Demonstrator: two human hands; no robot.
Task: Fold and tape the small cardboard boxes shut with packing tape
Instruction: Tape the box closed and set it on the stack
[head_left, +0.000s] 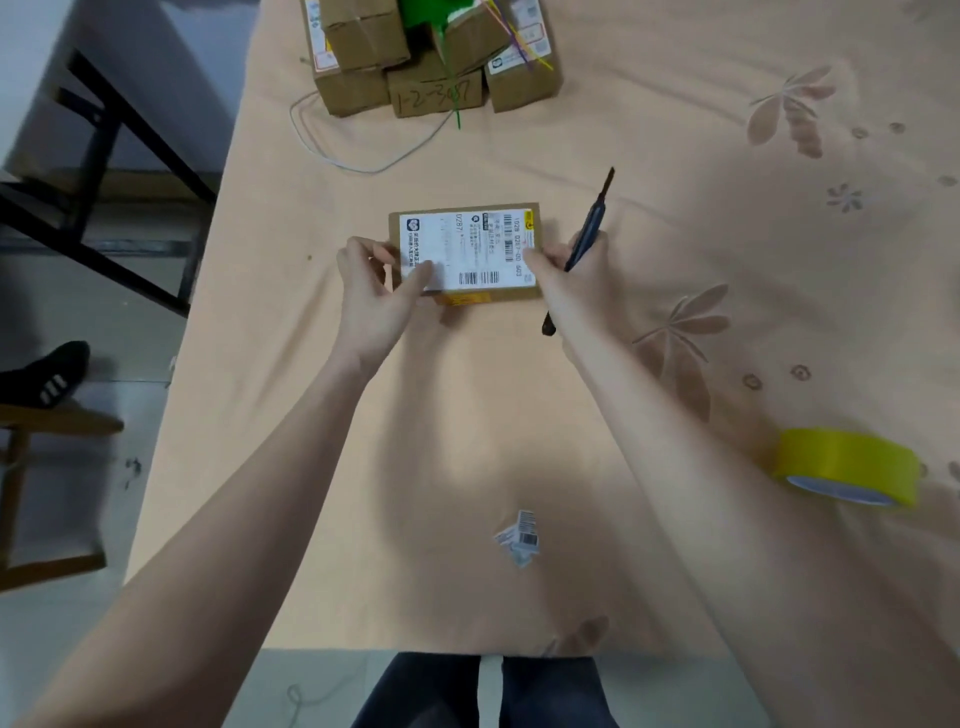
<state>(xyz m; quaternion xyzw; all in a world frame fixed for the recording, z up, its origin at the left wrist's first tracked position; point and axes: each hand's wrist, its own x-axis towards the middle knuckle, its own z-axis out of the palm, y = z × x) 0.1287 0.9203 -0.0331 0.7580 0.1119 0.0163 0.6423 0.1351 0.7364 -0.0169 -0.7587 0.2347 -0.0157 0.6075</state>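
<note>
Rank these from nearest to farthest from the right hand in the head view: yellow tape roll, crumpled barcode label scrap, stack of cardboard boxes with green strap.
1. Stack of cardboard boxes with green strap, far table edge.
2. Crumpled barcode label scrap, near edge.
3. Yellow tape roll, right side.

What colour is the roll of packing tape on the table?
Yellow roll of packing tape, seen in the head view.

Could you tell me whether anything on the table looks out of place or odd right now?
One thing stands out: a crumpled scrap of barcode label lies loose on the cloth, near the table's front edge, apart from the box both hands hold. The yellow tape roll lies tipped on its side at the right.
</note>
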